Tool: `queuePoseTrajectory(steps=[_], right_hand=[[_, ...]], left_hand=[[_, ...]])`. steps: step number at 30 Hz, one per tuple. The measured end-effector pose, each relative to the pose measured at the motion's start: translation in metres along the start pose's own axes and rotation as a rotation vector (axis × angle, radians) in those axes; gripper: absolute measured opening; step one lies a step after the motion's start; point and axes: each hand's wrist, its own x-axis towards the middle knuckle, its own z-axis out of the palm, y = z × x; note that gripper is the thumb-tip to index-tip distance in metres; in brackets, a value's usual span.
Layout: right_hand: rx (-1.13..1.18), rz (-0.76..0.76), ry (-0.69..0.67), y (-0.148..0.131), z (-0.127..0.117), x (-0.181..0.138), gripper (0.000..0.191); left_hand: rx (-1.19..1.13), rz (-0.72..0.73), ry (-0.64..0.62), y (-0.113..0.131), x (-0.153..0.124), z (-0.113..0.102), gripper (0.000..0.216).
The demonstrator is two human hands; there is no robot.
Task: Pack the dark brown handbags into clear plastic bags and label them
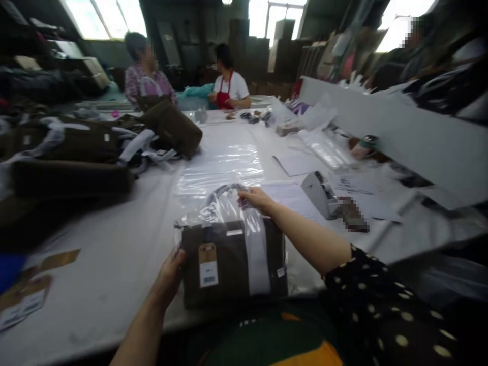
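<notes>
The left hand (170, 277) is gripping the near left edge of the bagged brown bag (232, 262) at the table's (114, 264) near edge, while the right hand (256, 198) is pinching the plastic bag (224, 206) at its far, open end. The thin film (loosely bunched) could be slipping or tearing if tugged hard.

Bag (232, 264) sits on the table (114, 264) right before you, spare tags (26, 295) to its left, plastic sheets (221, 168) behind it, tape dispenser (320, 193) to its right.

Open lane up the middle, clutter on both sides

Brown bags (72, 178) crowd the left; a tape dispenser (320, 194) and papers (358, 185) block the right; flat plastic sheets (221, 165) lie far centre.
</notes>
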Motion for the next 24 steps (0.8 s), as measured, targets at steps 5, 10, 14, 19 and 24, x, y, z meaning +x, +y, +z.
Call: queuePoseTrajectory(steps=[5, 10, 14, 19, 24], right_hand=[[-0.115, 0.012, -0.026, -0.001, 0.000, 0.018, 0.030], [-0.260, -0.109, 0.241, 0.010, -0.048, -0.017, 0.063], [-0.193, 0.183, 0.371, 0.055, -0.082, -0.061, 0.068], [0.224, 0.335, 0.121, 0.086, -0.070, -0.099, 0.054], [0.524, -0.076, 0.115, 0.076, -0.057, -0.133, 0.061]], left_hand=[[0.017, -0.056, 0.096, -0.005, -0.006, -0.010, 0.058], [0.012, -0.103, 0.186, -0.014, 0.004, 0.001, 0.053], [0.004, -0.122, 0.233, -0.016, 0.009, 0.003, 0.052], [0.011, -0.176, 0.245, -0.015, 0.003, 0.009, 0.069], [0.256, -0.138, 0.203, 0.010, 0.012, 0.029, 0.083]])
